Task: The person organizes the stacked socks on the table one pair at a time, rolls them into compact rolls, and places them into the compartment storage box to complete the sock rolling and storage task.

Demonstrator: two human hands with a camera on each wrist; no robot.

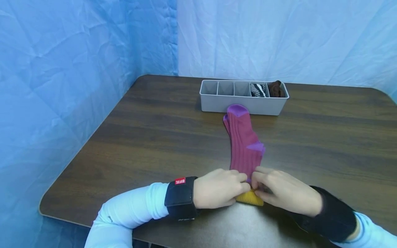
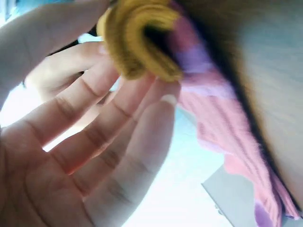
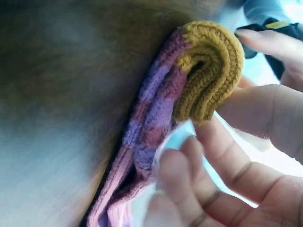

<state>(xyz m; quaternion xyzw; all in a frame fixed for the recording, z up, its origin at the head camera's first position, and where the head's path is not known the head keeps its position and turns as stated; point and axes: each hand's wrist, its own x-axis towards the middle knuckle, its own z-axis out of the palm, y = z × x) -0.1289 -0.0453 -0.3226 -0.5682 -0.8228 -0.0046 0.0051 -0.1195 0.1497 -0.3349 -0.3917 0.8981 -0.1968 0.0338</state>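
Note:
A pair of pink socks (image 1: pixel 243 137) with purple toes and heels lies on the table, one on top of the other, toes toward the back. Their mustard-yellow cuff (image 1: pixel 250 198) is folded over on itself at the near end; the wrist views show the ribbed layers of this roll (image 3: pixel 213 71) edge-on. My left hand (image 1: pixel 220 188) pinches the left side of the folded cuff between thumb and fingers. On the right side, my right hand (image 1: pixel 283 189) holds the same fold with thumb and forefinger, its other fingers (image 3: pixel 177 177) loosely bent beside the socks.
Behind the socks stands a grey divided box (image 1: pixel 238 105), close to the toes. A black-and-white striped bundle (image 1: pixel 257 90) and a dark brown bundle (image 1: pixel 275 89) sit in its two right compartments. Blue sheeting (image 1: pixel 77 69) hangs along the table's left and back edges.

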